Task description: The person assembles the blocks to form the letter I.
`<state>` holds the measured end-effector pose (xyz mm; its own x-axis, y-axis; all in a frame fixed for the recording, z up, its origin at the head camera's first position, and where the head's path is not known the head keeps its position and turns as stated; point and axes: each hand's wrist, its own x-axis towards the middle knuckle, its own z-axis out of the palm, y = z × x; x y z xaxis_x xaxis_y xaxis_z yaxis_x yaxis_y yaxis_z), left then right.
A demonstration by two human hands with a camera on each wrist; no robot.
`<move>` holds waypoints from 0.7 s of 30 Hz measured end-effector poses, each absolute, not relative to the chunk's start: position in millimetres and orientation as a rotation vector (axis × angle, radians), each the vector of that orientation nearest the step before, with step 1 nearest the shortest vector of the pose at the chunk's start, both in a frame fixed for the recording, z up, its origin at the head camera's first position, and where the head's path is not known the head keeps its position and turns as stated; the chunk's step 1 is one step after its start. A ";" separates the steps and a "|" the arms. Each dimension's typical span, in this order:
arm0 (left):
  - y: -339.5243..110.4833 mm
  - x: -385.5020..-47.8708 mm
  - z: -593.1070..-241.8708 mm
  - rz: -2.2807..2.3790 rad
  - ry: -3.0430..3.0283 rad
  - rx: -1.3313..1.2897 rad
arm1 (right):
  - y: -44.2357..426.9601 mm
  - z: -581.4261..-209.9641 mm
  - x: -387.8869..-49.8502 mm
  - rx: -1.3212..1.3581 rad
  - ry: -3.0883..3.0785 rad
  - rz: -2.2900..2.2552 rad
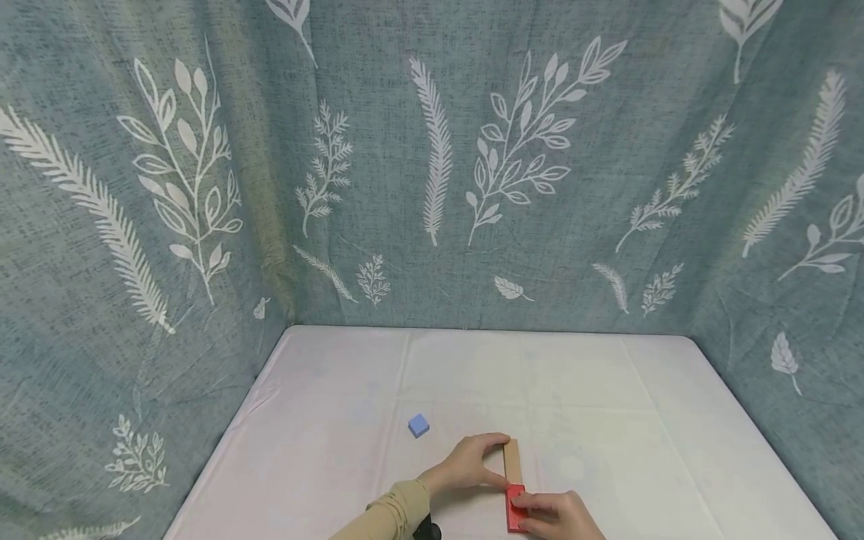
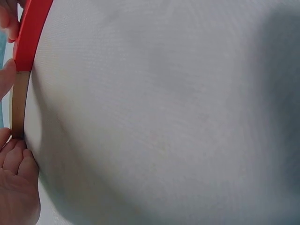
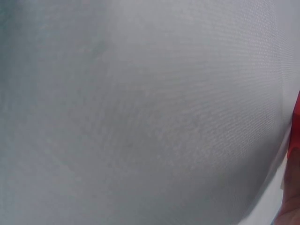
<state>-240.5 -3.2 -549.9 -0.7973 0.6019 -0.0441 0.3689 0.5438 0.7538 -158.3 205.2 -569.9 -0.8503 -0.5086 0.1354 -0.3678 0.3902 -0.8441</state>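
Observation:
A tan wooden block [image 1: 512,461] and a red block [image 1: 515,510] lie end to end in a line on the white table, their ends touching. My left hand [image 1: 469,463] spans the tan block, fingers at its far end and thumb by the joint. The left wrist view shows this hand [image 2: 18,183] at one end of the tan block [image 2: 19,103], beside the red block [image 2: 30,35]. With thumb and fingers, my right hand [image 1: 563,514] grips the red block. In the right wrist view, part of that hand [image 3: 291,187] touches the red block [image 3: 295,131].
A small blue block [image 1: 418,425] sits on the white table [image 1: 324,390], left of the tan block and slightly farther away. Behind and beside the table hangs a green leaf-patterned curtain [image 1: 378,150]. A black object [image 1: 428,529] shows beside the left sleeve.

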 end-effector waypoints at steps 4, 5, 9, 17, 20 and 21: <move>-3.0 -240.1 -549.8 1.107 2.480 0.787 | 204.8 -569.6 -158.3 -0.760 2.487 -1.453; -3.0 -240.0 -549.6 1.105 2.478 0.783 | 204.8 -569.5 -158.2 -0.758 2.486 -1.452; -3.1 -239.6 -549.2 1.104 2.475 0.782 | 205.3 -568.7 -158.2 -0.773 2.488 -1.440; -2.7 -237.3 -546.1 1.125 2.454 0.757 | 206.1 -567.5 -159.8 -0.843 2.494 -1.409; -2.3 -236.7 -545.4 1.123 2.458 0.746 | 207.0 -568.9 -160.3 -0.920 2.518 -1.415; -2.1 -236.6 -545.2 1.120 2.462 0.747 | 207.3 -569.6 -160.4 -0.950 2.526 -1.419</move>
<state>-236.6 -2.1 -545.2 -0.8064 0.5856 -0.0826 0.3225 0.5525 0.7686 -160.4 207.3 -569.6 -0.8020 -0.5582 0.2128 -0.4720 0.3737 -0.7985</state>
